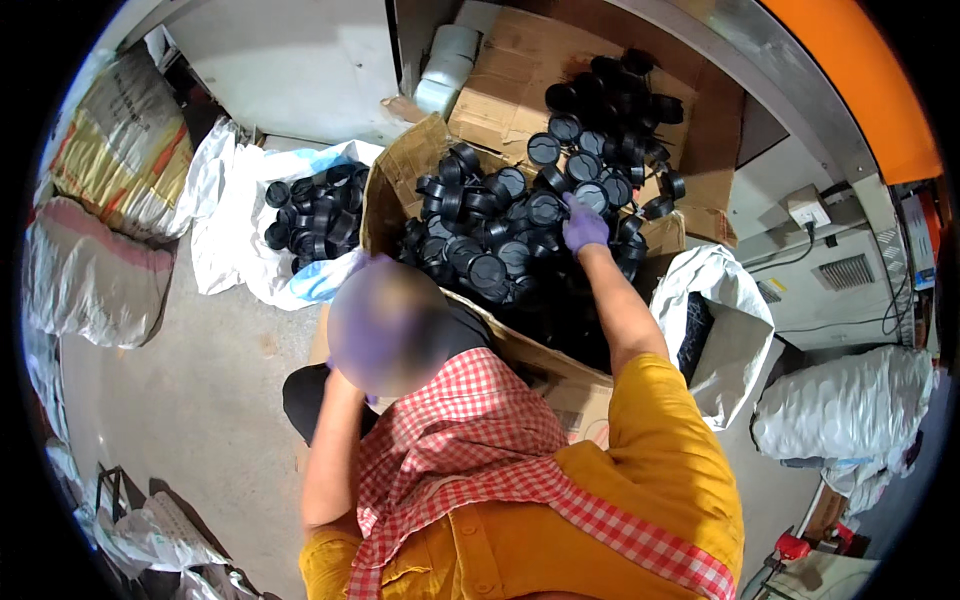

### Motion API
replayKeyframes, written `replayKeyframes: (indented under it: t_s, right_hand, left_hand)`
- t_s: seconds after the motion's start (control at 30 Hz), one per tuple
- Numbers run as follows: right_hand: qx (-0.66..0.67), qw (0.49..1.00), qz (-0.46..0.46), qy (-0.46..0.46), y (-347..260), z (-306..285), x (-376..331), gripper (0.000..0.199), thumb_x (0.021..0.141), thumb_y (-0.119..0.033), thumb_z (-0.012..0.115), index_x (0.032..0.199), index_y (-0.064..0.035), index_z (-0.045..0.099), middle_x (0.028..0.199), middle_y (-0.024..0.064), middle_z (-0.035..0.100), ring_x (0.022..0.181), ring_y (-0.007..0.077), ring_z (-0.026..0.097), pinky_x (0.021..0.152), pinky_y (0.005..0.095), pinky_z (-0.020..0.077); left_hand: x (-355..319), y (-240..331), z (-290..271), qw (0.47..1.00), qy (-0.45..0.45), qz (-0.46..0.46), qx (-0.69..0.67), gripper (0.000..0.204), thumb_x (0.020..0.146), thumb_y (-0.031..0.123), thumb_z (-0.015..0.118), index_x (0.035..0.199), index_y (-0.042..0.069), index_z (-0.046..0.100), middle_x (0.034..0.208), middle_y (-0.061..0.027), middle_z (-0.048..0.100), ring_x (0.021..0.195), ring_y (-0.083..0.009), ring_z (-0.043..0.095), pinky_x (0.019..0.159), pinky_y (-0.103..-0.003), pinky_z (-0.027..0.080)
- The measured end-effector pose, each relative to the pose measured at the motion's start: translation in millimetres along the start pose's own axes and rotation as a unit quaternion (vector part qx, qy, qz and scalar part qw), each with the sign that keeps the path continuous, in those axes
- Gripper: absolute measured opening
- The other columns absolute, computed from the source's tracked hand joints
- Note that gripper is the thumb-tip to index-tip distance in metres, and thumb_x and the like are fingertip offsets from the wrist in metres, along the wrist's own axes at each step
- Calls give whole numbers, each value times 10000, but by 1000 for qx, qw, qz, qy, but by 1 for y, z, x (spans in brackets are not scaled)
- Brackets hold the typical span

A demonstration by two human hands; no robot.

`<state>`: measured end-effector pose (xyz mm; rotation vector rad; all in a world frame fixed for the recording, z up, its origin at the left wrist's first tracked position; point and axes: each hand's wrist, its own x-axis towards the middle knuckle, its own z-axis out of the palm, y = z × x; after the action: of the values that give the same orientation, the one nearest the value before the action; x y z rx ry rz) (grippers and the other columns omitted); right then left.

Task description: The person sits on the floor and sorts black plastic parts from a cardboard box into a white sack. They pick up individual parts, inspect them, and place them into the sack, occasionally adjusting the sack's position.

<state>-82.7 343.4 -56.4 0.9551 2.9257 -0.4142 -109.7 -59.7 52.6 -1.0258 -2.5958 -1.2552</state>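
Note:
Black round plastic lids [487, 272] with side loops or straps fill a big open cardboard box [395, 190] in front of me. My right hand [584, 226], in a purple glove, reaches over the box's far right part. Its fingers are closed at a lid [591, 196] among the heap. Nearer to me, left of the box's front edge, my left hand [372, 345] also wears a purple glove. A round blur covers it, so its fingers and anything in them are hidden.
Left of the box, a white sack [225, 215] holds more black parts. Another white sack [715, 300] stands right of the box. Full sacks [95, 270] line the left side; a wrapped bundle [840, 405] lies right. Behind rises a cardboard flap [510, 85].

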Motion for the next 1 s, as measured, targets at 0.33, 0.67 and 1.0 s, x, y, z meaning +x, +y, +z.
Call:
replayKeyframes:
  t_s: [0.33, 0.67, 1.0]
  right_hand:
    - [160, 927, -301, 160, 9, -34, -66, 217, 808, -43, 581, 1022, -12, 590, 951, 163, 583, 918, 328, 565, 804, 350, 451]
    - [299, 871, -383, 68, -67, -97, -225, 163, 865, -132, 545, 904, 26, 554, 950, 160, 578, 884, 281, 554, 821, 360, 436]
    - [135, 871, -396, -256, -93, -122, -220, 217, 734, 11, 604, 941, -40, 570, 875, 143, 641, 778, 292, 652, 683, 334, 508]
  left_hand:
    - [-49, 58, 56, 966, -188, -76, -158, 454, 778, 184, 620, 1206, 59, 533, 1159, -195, 549, 1032, -378, 543, 869, -433, 449]
    - [-61, 111, 78, 697, -91, -277, -655, 596, 745, 113, 667, 1288, 24, 440, 1159, -142, 571, 1058, -228, 556, 912, -333, 442]
    - [-93, 75, 136, 905, -167, -180, -347, 460, 746, 9, 507, 1190, 123, 545, 896, -155, 649, 802, -269, 645, 698, -358, 507]
